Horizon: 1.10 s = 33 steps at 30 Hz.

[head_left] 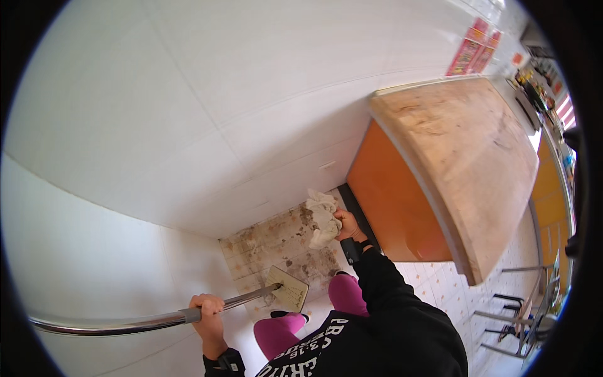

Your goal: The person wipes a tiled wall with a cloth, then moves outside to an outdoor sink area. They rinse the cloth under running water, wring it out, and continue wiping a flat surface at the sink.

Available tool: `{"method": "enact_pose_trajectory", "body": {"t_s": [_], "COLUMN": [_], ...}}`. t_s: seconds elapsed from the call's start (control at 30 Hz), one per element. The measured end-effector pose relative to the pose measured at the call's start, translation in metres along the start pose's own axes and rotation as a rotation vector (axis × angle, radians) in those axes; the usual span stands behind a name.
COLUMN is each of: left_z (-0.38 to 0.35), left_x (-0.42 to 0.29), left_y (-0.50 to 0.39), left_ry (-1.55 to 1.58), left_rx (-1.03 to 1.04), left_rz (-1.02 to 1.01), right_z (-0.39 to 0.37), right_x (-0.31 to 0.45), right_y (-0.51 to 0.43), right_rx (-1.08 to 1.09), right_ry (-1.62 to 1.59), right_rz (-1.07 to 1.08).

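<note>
My left hand is wrapped around the shiny metal pole of a flat mop. At the pole's lower end is a bare, pale rectangular mop plate with rows of small holes. The plate is over the floor by my feet; I cannot tell whether it touches. Farther forward, my right hand grips a crumpled off-white cloth by its right side. The cloth hangs above or against the dirty floor, close to the wall corner. Dark stains and grime cover the tiles around it.
An orange cabinet with a worn wooden top stands to my right, its dark plinth beside my right hand. White wall panels rise ahead and to the left. Metal-legged chairs are at far right.
</note>
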<state>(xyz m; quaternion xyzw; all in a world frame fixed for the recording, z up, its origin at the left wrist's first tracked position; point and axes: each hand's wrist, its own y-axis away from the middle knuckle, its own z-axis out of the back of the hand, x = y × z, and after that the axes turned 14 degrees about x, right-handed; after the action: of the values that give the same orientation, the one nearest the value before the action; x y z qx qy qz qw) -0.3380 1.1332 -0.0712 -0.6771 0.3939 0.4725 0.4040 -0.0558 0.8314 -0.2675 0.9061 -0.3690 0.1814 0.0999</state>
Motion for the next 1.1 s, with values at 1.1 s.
{"method": "enact_pose_trajectory", "body": {"t_s": [1.1], "left_z": [-0.723], "left_x": [-0.112], "left_y": [0.252], "left_ry": [-0.192], "left_rx": [1.509], "left_rz": [0.229], "right_z": [-0.226], "right_x": [0.230], "right_y": [0.823], "right_rx": [-1.046], "right_ry": [0.476], "right_rz": [0.606]}}
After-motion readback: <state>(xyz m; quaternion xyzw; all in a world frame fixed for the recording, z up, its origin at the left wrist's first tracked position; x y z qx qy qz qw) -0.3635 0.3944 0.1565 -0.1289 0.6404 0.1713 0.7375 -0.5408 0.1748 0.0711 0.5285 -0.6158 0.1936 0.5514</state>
